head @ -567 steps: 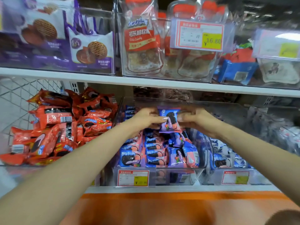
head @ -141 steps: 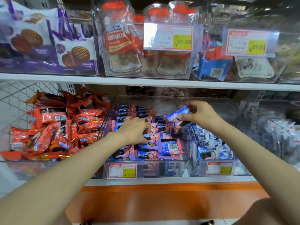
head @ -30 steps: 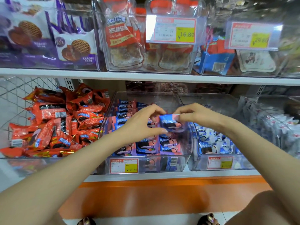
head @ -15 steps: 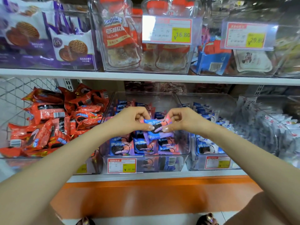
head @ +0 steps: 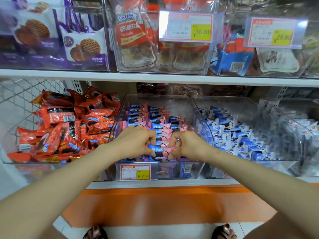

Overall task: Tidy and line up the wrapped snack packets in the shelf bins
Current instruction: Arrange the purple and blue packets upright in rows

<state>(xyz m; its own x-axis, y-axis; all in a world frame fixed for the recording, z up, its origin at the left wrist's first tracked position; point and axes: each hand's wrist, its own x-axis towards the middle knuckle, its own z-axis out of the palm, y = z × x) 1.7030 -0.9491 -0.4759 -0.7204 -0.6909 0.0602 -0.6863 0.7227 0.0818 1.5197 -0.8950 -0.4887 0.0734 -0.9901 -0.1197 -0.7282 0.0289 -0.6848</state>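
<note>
Shelf unit: white upper shelf board (head: 155,78) ran the full width, with an orange base panel (head: 164,204) below the lower shelf.

Upper shelf: clear bins held purple biscuit bags (head: 82,47) at left, clear candy bags (head: 134,40) in the middle, and blue and red packs at right. Two price labels (head: 188,26) hung on the bin fronts.

Lower shelf, left to right:
- loose heap of red packets (head: 65,128), unaligned, beside a wire grid
- middle bin (head: 172,100), clear-walled, holding blue-and-pink packets (head: 155,118) stacked in neat rows front to back
- right bin (head: 245,102) with blue-and-white packets (head: 238,135), jumbled
- far-right bin of pale packets, blurred

Both forearms reached in from the bottom corners and met over the front of the middle bin.

Left hand (head: 136,142): fingers curled, tips pinching the left end of the front packet (head: 158,150).
Right hand (head: 188,144): fingers curled, pinching the pink right end of the same packet.

Front packet lay crosswise between the two hands, low at the front of the middle bin, on or just above the row there; contact with the packets beneath could not be determined.

A red-and-yellow price tag (head: 135,172) sat on the middle bin's front wall. Two sandalled feet (head: 95,232) showed at the bottom edge.
</note>
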